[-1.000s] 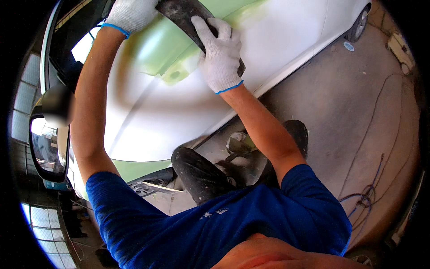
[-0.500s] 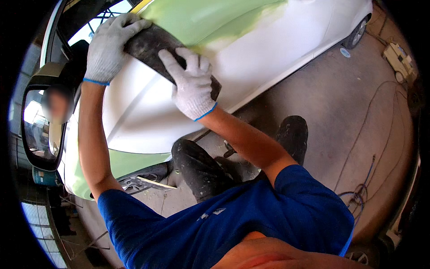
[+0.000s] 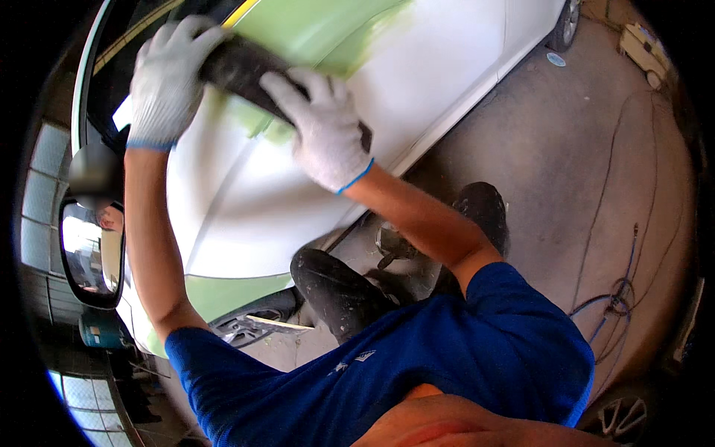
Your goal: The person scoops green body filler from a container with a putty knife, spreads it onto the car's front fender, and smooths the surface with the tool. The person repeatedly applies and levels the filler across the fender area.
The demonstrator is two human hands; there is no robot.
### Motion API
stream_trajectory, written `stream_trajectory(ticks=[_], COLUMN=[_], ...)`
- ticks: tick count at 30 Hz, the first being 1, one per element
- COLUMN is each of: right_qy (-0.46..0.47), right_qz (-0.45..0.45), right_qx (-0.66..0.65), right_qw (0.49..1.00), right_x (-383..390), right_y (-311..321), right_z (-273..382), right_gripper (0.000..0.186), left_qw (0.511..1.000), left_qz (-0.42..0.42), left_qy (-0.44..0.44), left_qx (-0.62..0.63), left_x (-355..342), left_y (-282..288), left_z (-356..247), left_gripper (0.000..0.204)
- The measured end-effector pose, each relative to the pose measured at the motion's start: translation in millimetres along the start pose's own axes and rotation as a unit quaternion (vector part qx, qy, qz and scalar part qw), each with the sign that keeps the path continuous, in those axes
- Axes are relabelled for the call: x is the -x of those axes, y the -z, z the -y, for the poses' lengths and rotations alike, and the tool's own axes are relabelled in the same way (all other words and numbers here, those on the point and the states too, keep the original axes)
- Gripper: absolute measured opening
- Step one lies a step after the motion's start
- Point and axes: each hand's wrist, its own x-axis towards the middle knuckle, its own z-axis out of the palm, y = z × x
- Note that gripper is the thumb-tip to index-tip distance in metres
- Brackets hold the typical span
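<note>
Against the side of a white car I hold a long black sanding block with both gloved hands, slanting from upper left to lower right. My left hand is closed round its upper-left end, thumb over the top. Further down, my right hand grips the lower-right part, its fingers lying across the dark back. Light green patches show on the white panel above the block, and a smaller bit shows just under it. The block's face against the panel is hidden.
A side mirror sticks out at the left. My bent knees are close under the panel. A hose lies coiled on the floor at right, with a beige wheeled machine beyond.
The block and both hands have slid up along the panel, uncovering some green beneath the block. My view has shifted too, so the car sits further left in it. Both hands keep their grip.
</note>
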Motion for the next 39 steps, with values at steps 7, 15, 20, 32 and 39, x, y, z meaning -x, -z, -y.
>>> stream_trajectory(ticks=[7,15,20,32,39], right_qy=[-0.037,-0.058,-0.050,-0.055,-0.054], right_qz=[-0.085,-0.083,-0.096,-0.141,-0.126], right_qx=[0.112,0.151,0.157,0.173,0.102], right_qw=[0.989,0.983,0.982,0.973,0.985], right_x=[-54.6,-81.7,-82.1,-86.5,-63.5], right_y=[39.6,57.6,55.6,64.0,32.6], right_z=[-109.4,-164.1,-182.4,-204.5,-147.6], right_gripper=[0.066,0.061,0.061,0.061,0.062], left_qw=[0.989,0.994,0.995,0.994,0.996], left_qz=[-0.057,-0.008,0.004,-0.030,0.023], left_qy=[-0.115,-0.104,-0.094,-0.104,-0.087], left_qx=[-0.075,-0.027,-0.020,0.029,0.010], left_x=[-162.0,-233.8,-243.0,-258.5,-181.1], left_y=[-71.1,-96.9,-108.4,-142.6,-111.0], left_z=[-15.0,-24.0,-24.7,-33.6,-4.8], left_gripper=[0.047,0.048,0.048,0.049,0.049])
